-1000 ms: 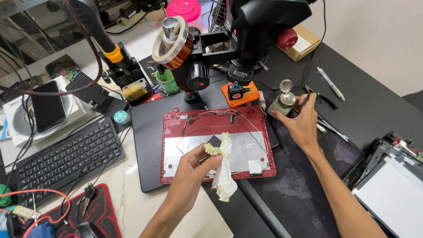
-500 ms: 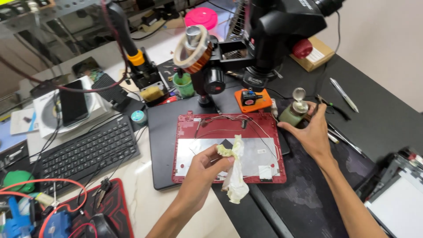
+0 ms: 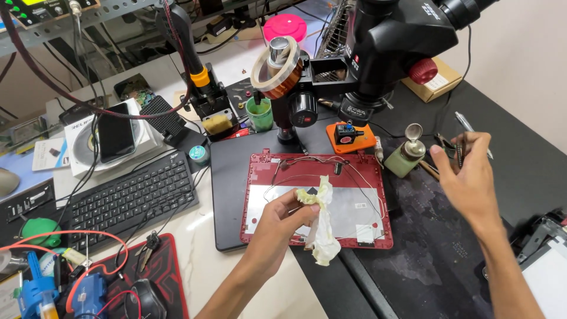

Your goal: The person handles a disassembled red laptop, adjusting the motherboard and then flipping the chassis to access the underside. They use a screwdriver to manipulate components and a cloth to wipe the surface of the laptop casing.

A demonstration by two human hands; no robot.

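while over the red lid [image 3: 354, 171], left hand [image 3: 277, 221] pinching a rag [image 3: 322, 227]; right hand [image 3: 469, 177], at three o'clock, fingers closed on tweezers [image 3: 459, 147].

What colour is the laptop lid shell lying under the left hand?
Red, with a silvery inner panel: the laptop lid shell shows best in the head view.

A big black microscope [image 3: 390, 41] stands at the back of the surface [image 3: 236, 277]. A black keyboard [image 3: 118, 198] lies on the left, with a phone [image 3: 115, 133] on a white box behind it. A green cup [image 3: 260, 115] sits near a pink lid [image 3: 284, 26].
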